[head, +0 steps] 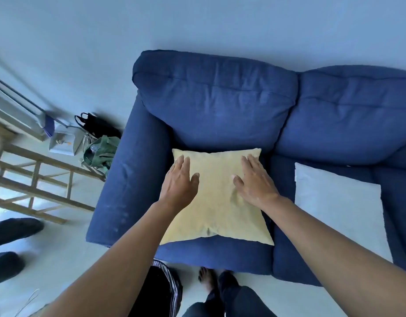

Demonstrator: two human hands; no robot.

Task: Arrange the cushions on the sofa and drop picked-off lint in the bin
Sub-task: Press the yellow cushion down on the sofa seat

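Note:
A yellow cushion (216, 202) lies flat on the left seat of the blue sofa (211, 99). My left hand (179, 181) rests palm down on its left side, fingers stretched toward the far left corner. My right hand (254, 179) lies flat on its right side, fingers extended. Neither hand grips anything. A white cushion (339, 207) lies flat on the right seat. A bin lined with a black bag (162, 291) stands on the floor just in front of the sofa, partly hidden by my left forearm.
Bags, one black (97, 125) and one green (101, 151), sit on the floor left of the sofa arm. A wooden frame (35, 186) stands further left. Another person's dark shoes (12, 229) show at the left edge. My own feet (216, 282) stand before the sofa.

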